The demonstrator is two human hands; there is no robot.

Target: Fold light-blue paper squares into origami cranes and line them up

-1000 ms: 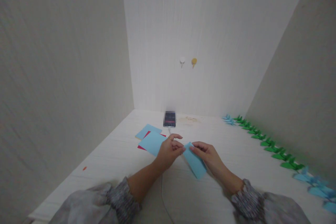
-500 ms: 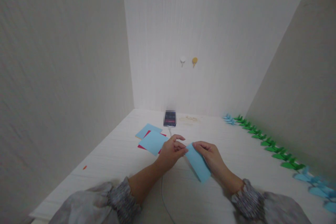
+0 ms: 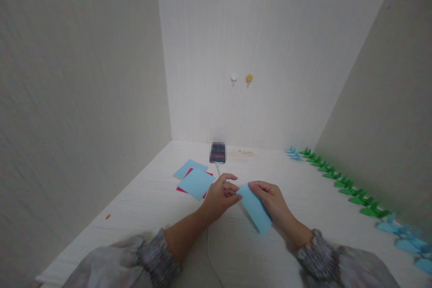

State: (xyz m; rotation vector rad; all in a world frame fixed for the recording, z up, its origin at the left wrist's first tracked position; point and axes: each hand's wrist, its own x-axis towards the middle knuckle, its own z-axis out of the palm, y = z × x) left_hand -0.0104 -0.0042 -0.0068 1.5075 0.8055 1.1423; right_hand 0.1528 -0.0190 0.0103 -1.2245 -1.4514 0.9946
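A light blue sheet of paper (image 3: 255, 210), folded into a narrow rectangle, is held slanting above the table between both hands. My left hand (image 3: 221, 194) pinches its upper left corner between thumb and fingers, the index finger stretched out above. On the paper's right edge, my right hand (image 3: 270, 198) is closed, thumb on the near face and fingers behind, mostly hidden. Just left of my left hand lie loose square sheets: a light blue one (image 3: 195, 183) over a red one (image 3: 182, 189), with another blue sheet (image 3: 190, 168) behind.
A phone (image 3: 218, 152) with a white cable (image 3: 209, 252) stands by the back wall. Along the right side runs a row of folded green paper shapes (image 3: 344, 183) with blue ones (image 3: 410, 244) at its ends. An orange scrap (image 3: 108, 216) lies at left. Two hooks (image 3: 249, 78) are on the wall.
Both hands keep their grip on the folded blue paper. Its lower end has shifted very slightly to the right; the view has also moved a little.
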